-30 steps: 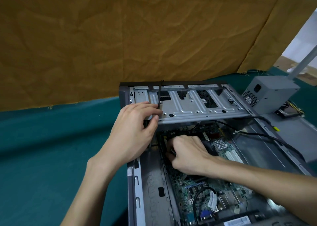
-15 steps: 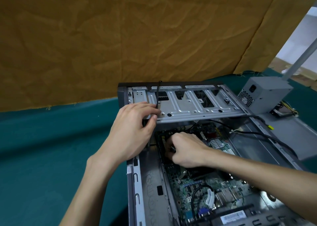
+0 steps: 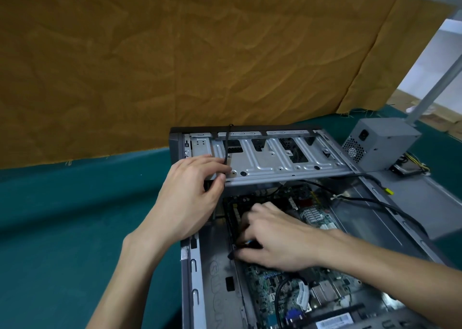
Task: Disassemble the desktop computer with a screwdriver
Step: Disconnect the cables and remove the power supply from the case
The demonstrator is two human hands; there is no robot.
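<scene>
Since a second ago my right hand (image 3: 272,238) has slid nearer, fingers curled on a dark part on the circuit board (image 3: 270,278); my left hand (image 3: 192,196) pinches the metal bracket (image 3: 270,163).

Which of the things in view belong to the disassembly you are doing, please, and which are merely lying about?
In the job:
- computer case
- drive cage, gripped by the left hand
- motherboard, where the right hand works
- black cable

Lying about:
- power supply unit beside the case
- green table cover
- brown backdrop cloth
</scene>
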